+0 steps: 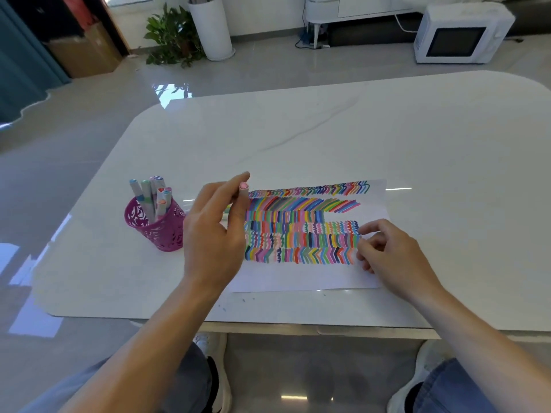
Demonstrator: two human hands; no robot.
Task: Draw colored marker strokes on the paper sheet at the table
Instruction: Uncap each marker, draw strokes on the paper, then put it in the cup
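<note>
**Marker lifted over a nearly filled sheet**

The paper sheet (pixel 298 278) lies flat near the front edge of the worktop (pixel 357 129), with rows of coloured strokes across most of it and a bare strip along its near side. The left hand (pixel 214 234) hovers over the sheet's left end. It grips a marker (pixel 244 189) with its pink end up, probably between strokes or ready for a colour swap.

The right hand (pixel 393 251) rests on the sheet's right end with its fingers curled, likely steadying the paper. I cannot tell whether it pinches anything.

Just left of the sheet is a magenta pen cup (pixel 161 231) of spare markers (pixel 149 195), within easy reach.

The worktop is glossy pale marble. Beyond the sheet, across a shiny grey floor (pixel 89 114), are a microwave (pixel 459 34), a potted plant (pixel 173 34) and a cardboard box (pixel 86 52).
</note>
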